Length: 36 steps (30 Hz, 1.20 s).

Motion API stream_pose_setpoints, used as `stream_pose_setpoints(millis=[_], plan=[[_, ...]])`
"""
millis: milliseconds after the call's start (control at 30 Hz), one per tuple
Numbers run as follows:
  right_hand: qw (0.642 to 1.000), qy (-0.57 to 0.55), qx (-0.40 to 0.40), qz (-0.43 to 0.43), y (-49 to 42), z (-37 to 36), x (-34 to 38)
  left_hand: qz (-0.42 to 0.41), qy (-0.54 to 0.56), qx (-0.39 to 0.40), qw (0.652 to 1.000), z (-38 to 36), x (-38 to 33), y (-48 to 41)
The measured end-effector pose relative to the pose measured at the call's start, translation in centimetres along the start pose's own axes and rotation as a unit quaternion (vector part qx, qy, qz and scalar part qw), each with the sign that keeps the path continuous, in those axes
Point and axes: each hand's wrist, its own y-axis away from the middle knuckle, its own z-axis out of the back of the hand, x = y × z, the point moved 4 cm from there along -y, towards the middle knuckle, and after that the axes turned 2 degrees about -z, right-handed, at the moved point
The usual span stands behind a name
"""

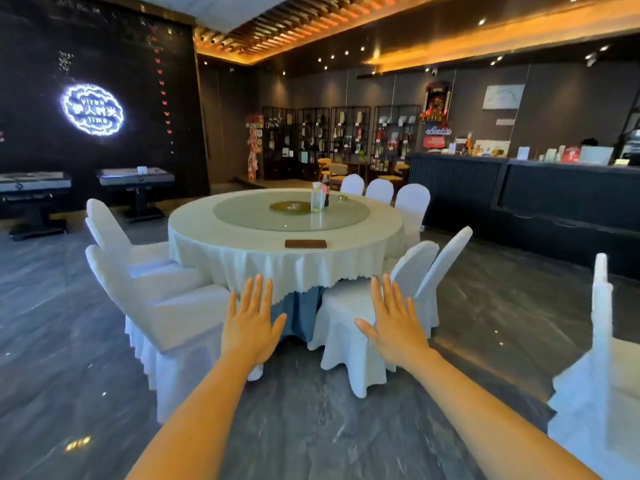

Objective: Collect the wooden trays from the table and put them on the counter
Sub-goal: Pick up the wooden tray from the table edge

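Observation:
A flat dark wooden tray (305, 243) lies on the round table (221, 233), near its front edge on the pale tablecloth. The long dark counter (540, 181) runs along the right side of the room, behind the table. My left hand (252, 320) and my right hand (394, 323) are stretched out in front of me, palms down, fingers spread, holding nothing. Both hands hover well short of the table, above the gap between two chairs.
White-covered chairs (166, 306) ring the table, two close on each side of the gap ahead; another chair (602, 375) stands at the right edge. A glass turntable (291, 211) carries bottles (320, 197). Small items line the countertop. Grey floor lies open around me.

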Motion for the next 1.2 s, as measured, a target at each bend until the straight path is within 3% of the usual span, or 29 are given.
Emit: stream_pose_setpoints(millis=[600, 1200], plan=[[0.998, -0.030, 0.060, -0.004, -7.5, -6.9, 2.7, 0.018, 0.006, 0.057, 0.998, -7.8, 4.9, -4.9], [0.998, -0.040, 0.038, 0.019, -41.9, -8.4, -6.7, 0.058, -0.043, 0.072, 0.995, -15.8, 4.5, -37.2]])
